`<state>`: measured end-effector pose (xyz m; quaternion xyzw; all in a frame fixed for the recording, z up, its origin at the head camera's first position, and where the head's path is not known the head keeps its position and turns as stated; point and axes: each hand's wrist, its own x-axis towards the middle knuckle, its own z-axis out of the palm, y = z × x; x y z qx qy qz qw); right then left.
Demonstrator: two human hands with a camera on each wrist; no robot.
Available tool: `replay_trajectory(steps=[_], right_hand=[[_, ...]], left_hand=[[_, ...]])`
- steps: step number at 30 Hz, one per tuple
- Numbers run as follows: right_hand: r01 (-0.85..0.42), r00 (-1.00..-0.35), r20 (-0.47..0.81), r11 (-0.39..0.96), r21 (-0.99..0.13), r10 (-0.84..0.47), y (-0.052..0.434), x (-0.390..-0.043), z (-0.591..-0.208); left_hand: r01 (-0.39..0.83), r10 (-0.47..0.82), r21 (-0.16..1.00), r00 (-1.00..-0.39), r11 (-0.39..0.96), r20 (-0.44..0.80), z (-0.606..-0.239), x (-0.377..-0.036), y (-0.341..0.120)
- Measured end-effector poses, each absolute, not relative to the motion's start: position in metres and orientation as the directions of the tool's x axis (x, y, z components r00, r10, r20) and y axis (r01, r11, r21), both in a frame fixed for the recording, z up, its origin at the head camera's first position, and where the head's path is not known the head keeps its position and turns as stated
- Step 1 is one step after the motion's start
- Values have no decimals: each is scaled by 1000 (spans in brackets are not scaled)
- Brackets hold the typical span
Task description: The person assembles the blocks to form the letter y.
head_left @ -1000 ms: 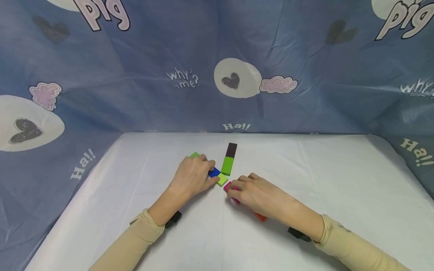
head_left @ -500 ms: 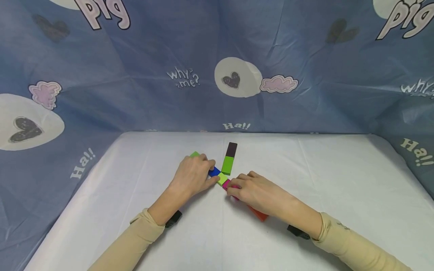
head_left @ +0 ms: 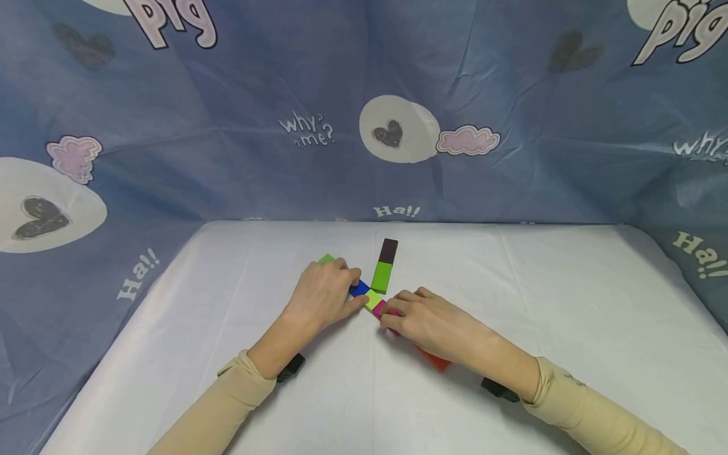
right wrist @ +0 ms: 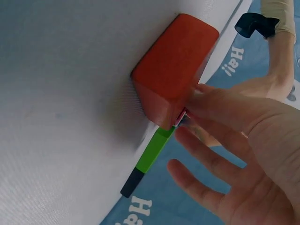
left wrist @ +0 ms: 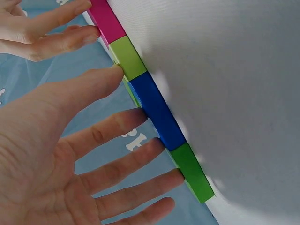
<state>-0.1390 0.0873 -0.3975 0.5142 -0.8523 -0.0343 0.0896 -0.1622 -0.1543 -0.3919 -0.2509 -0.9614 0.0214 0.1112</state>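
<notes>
A slanting row of coloured blocks lies on the white table. It runs from a green block through a blue block, a yellow-green block and a pink block toward an orange-red block. My left hand rests along the row: the thumb touches the yellow-green block, and nearly straight fingers touch the blue and green ones. With thumb and fingers, my right hand pinches the pink block, which meets the yellow-green one. The pink-to-red stretch is partly hidden under that hand.
Behind the row's middle, a second green block and a dark block lie end to end, the green one's near end close to the row. A printed blue cloth hangs behind and beside the white table.
My right hand has pushed the pink block up and left against the yellow-green one, closing the gap. More of the orange-red block shows. The left hand stays put.
</notes>
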Motion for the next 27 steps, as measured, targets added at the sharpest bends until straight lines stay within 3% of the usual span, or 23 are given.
replay_trajectory(steps=[16, 27], right_hand=[[-884, -444, 111, 455, 105, -889, 106, -127, -392], [-871, -488, 125, 492, 1, -864, 133, -102, -389]], left_hand=[[471, 476, -77, -857, 879, 196, -393, -162, -152], [472, 475, -66, -857, 879, 200, -393, -162, -154]])
